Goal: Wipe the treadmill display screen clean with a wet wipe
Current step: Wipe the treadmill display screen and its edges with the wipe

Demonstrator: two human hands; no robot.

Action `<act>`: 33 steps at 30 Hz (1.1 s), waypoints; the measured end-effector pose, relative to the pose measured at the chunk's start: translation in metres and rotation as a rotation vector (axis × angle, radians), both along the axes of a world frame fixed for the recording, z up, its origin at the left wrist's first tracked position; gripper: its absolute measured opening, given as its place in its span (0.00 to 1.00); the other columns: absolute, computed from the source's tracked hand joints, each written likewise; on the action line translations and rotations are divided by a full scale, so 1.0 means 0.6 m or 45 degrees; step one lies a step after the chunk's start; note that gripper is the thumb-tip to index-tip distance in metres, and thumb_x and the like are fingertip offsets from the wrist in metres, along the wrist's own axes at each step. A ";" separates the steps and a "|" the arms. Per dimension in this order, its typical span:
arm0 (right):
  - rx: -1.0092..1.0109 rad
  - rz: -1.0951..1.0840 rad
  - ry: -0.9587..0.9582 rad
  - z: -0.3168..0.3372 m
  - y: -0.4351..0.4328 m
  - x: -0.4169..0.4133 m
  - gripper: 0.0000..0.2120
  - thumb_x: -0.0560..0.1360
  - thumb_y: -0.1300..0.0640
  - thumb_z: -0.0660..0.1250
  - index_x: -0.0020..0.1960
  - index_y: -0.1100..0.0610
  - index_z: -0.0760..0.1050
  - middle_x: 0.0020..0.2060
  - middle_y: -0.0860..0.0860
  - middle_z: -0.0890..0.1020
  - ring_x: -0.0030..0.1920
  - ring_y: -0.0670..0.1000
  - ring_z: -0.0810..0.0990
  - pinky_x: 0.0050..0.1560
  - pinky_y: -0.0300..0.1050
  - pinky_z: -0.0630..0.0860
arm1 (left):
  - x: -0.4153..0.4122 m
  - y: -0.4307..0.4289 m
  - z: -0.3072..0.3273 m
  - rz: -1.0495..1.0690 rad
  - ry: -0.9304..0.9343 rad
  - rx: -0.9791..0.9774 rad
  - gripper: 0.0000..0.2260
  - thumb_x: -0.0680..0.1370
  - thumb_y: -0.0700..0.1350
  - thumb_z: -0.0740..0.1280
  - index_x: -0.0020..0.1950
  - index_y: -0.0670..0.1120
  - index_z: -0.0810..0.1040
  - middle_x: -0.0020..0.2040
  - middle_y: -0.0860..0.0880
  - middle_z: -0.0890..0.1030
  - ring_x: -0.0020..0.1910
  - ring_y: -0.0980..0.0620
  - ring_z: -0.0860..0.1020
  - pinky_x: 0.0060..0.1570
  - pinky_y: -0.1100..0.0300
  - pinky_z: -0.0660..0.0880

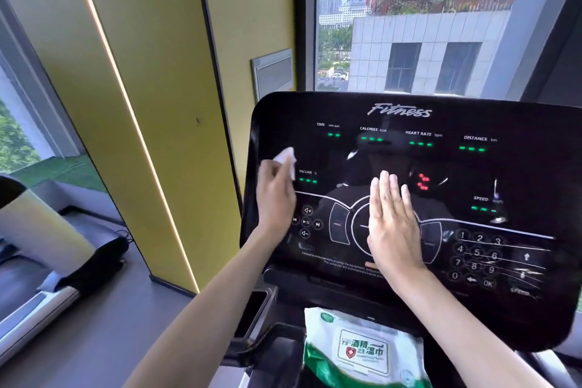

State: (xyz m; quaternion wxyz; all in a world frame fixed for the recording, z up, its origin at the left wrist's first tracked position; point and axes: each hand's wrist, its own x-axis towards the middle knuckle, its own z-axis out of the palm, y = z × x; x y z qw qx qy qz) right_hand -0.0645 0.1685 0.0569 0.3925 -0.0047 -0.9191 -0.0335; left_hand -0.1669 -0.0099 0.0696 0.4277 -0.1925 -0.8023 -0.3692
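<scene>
- Left hand (275,198) pinches a wipe (287,158) at the screen's (472,173) left edge.
- Right hand (392,224), fingers flat and open, at screen centre.
- Pack (362,353) below the screen.

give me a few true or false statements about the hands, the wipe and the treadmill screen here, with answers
1. The left hand holds the white wipe at the left side of the display screen. True.
2. The right hand grips a second wipe. False: it is open and flat, fingers together, over the middle of the console.
3. The wipe packet sits below the console. True.
4. The screen is switched off and dark all over. False: green readout marks glow under TIME, CALORIES and the others.
5. The wipe is over the number keypad. False: the keypad is at the lower right, the wipe at the upper left.
</scene>
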 end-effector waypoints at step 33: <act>-0.026 0.050 0.053 -0.010 0.007 -0.005 0.26 0.75 0.72 0.37 0.69 0.74 0.60 0.68 0.70 0.64 0.70 0.67 0.61 0.70 0.61 0.59 | 0.008 0.050 0.012 0.055 -0.120 0.411 0.15 0.77 0.35 0.63 0.63 0.45 0.76 0.43 0.50 0.69 0.37 0.53 0.70 0.36 0.64 0.69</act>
